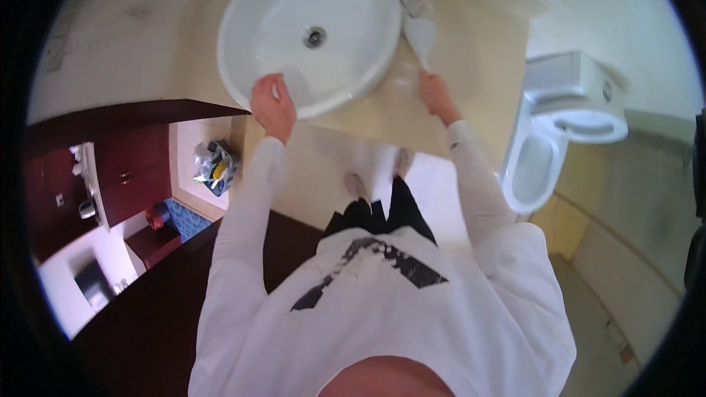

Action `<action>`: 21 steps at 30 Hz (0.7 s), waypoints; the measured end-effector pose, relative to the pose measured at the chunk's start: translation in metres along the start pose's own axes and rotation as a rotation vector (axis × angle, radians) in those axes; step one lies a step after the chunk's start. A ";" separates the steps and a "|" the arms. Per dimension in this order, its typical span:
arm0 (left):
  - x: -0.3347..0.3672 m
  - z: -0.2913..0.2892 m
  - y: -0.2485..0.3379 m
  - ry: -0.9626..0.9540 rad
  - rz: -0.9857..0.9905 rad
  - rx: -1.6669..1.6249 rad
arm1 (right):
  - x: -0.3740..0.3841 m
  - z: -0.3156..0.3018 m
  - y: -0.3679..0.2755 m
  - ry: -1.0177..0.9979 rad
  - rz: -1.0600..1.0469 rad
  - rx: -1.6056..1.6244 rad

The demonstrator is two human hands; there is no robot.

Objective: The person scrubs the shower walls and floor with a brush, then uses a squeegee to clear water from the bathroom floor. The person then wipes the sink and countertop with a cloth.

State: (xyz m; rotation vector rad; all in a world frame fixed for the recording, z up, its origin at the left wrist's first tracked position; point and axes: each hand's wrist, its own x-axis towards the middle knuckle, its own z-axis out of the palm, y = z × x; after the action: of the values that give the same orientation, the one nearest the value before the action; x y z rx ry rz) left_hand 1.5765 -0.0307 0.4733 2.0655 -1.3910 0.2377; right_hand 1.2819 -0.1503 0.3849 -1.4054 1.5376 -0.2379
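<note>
While the left hand curls at the rim of the sink, pinching what I cannot tell, the right hand grips a white cloth, seemingly, beside it. Wiping the counter looks in hand; a steady sweep likely comes next.

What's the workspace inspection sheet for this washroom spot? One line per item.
Surface: beige counter, glossy patch near the basin; wetness can't be told.
Job's things: white item beside the basin; cloth or brush, unclear.
Clutter: mixed pile with clear plastic, low at left.
Grippers: left hand at the basin's near rim, fingers bent; right hand grips the white item.
Cables: nothing seen.
Surroundings: toilet at right, dark red cabinets at left.
</note>
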 end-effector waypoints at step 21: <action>-0.123 -0.076 -0.038 0.003 -0.452 -0.763 | -0.224 0.169 0.126 0.108 -0.163 -0.161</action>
State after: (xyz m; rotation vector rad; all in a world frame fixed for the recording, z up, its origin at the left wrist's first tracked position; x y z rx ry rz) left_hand 1.5721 0.1183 0.4601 1.6432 -0.7857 -0.4211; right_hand 1.2888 0.1520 0.3308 -1.6719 1.5594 -0.2985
